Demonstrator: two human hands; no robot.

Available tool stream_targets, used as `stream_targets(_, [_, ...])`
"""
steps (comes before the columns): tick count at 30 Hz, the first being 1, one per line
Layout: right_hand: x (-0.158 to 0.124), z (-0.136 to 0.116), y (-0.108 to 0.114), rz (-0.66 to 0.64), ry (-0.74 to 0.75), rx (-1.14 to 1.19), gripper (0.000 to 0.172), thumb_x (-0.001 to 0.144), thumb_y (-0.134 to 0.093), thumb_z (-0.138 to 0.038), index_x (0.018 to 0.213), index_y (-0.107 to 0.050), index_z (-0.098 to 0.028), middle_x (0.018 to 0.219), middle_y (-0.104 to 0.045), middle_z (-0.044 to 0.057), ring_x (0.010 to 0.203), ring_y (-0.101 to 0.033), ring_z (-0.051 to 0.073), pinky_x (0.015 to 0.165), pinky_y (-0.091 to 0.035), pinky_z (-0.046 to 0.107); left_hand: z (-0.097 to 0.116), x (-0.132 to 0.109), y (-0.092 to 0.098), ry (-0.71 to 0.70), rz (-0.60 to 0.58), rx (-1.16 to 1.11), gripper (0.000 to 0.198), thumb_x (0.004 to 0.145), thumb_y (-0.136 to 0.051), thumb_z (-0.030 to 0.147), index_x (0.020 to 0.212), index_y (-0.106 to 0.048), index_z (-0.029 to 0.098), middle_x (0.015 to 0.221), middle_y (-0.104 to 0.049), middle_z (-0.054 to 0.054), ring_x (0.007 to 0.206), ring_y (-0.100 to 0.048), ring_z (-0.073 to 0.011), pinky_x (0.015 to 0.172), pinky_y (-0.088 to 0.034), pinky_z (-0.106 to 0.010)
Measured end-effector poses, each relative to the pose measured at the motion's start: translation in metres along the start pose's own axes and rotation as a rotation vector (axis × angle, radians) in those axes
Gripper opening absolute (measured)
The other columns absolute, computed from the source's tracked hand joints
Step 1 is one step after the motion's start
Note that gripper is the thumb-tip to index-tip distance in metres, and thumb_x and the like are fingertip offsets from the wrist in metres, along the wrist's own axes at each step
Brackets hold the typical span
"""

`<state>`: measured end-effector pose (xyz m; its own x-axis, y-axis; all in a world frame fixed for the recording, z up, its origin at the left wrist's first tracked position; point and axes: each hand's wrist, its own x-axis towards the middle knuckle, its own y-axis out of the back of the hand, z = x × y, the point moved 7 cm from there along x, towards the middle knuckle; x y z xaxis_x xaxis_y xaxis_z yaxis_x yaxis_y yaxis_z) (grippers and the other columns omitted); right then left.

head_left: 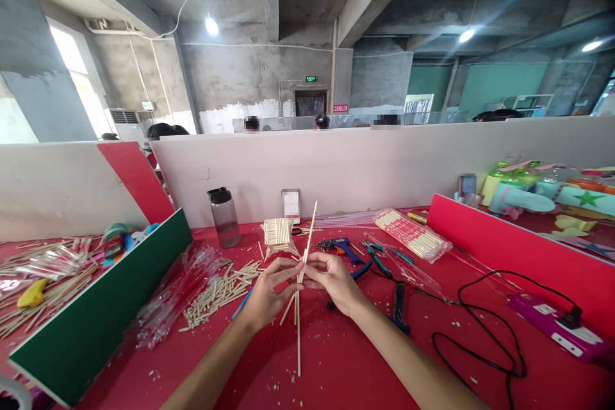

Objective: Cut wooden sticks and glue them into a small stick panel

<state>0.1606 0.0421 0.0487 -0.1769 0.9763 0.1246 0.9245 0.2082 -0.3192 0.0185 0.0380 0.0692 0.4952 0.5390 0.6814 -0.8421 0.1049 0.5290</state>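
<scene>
In front of my chest, my left hand (pixel 275 288) and my right hand (pixel 335 278) meet, fingers pinched round thin wooden sticks (pixel 311 230). One long stick points up and away above the fingertips. Below the hands, more sticks (pixel 298 339) show over the red tabletop; whether these are held or lie on the table I cannot tell. Just beyond my left hand stands a small structure built of sticks (pixel 278 235). A pile of short cut sticks (pixel 221 295) lies to its left. Beyond my right hand lie a blue glue gun (pixel 346 250) and green-handled pliers (pixel 378 261).
A dark-lidded bottle (pixel 225 218) and a phone (pixel 291 205) stand by the back partition (pixel 336 166). Packed sticks (pixel 413 235) lie back right. A purple power strip (pixel 560 327) trails black cable. Green (pixel 110 307) and red (pixel 528 259) dividers border the sides.
</scene>
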Motion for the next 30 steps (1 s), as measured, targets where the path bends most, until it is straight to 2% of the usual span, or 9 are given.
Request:
stream_targets(6, [-0.003, -0.002, -0.003, -0.030, -0.009, 0.000, 0.040, 0.063, -0.087, -0.045, 0.088, -0.072, -0.018, 0.085, -0.075, 0.005, 0.085, -0.072, 0.024, 0.078, -0.058, 0.035, 0.001, 0.001, 0.002, 0.048, 0.053, -0.079, 0.042, 0.086, -0.074, 0.031, 0.127, -0.067, 0.031, 0.103, -0.062, -0.006, 0.082, -0.063, -0.0155, 0.078, -0.059, -0.032])
stream_targets(20, [-0.003, 0.000, 0.002, -0.006, -0.049, -0.017, 0.039, 0.057, -0.090, -0.044, 0.081, -0.074, -0.018, 0.079, -0.075, 0.003, 0.078, -0.071, 0.021, 0.081, -0.057, 0.037, -0.002, 0.000, -0.001, 0.117, 0.010, -0.097, 0.035, 0.085, -0.074, 0.033, 0.119, -0.071, 0.027, 0.105, -0.062, -0.007, 0.087, -0.063, -0.0177, 0.083, -0.056, -0.034])
stream_targets(23, [0.000, 0.001, 0.006, 0.052, -0.040, -0.006, 0.041, 0.053, -0.091, -0.044, 0.079, -0.073, -0.018, 0.076, -0.074, 0.002, 0.075, -0.070, 0.020, 0.079, -0.057, 0.036, -0.008, 0.001, -0.001, 0.255, 0.027, -0.232, 0.037, 0.086, -0.073, 0.038, 0.120, -0.068, 0.024, 0.109, -0.063, -0.008, 0.088, -0.066, -0.0182, 0.084, -0.056, -0.035])
stream_targets(26, [0.004, 0.000, 0.012, 0.125, 0.000, -0.036, 0.042, 0.052, -0.091, -0.045, 0.077, -0.072, -0.018, 0.073, -0.073, 0.001, 0.070, -0.068, 0.019, 0.074, -0.056, 0.034, -0.017, 0.000, -0.003, 0.505, 0.052, -0.430, 0.041, 0.088, -0.066, 0.050, 0.114, -0.063, 0.019, 0.092, -0.070, -0.006, 0.078, -0.069, -0.0180, 0.075, -0.057, -0.033])
stream_targets(28, [0.006, -0.002, 0.015, 0.148, 0.040, -0.095, 0.041, 0.053, -0.091, -0.045, 0.076, -0.072, -0.018, 0.071, -0.073, 0.002, 0.066, -0.066, 0.018, 0.069, -0.055, 0.031, -0.019, -0.001, -0.010, 0.652, 0.000, -0.511, 0.046, 0.084, -0.067, 0.057, 0.103, -0.063, 0.016, 0.078, -0.071, -0.005, 0.068, -0.069, -0.0176, 0.067, -0.057, -0.030])
stream_targets(30, [0.006, -0.002, 0.014, 0.137, 0.073, -0.161, 0.038, 0.056, -0.089, -0.046, 0.075, -0.072, -0.018, 0.070, -0.073, 0.003, 0.064, -0.065, 0.018, 0.065, -0.053, 0.030, -0.019, -0.003, -0.016, 0.737, -0.062, -0.536, 0.049, 0.076, -0.074, 0.059, 0.092, -0.065, 0.015, 0.072, -0.072, -0.005, 0.062, -0.068, -0.0170, 0.061, -0.056, -0.028])
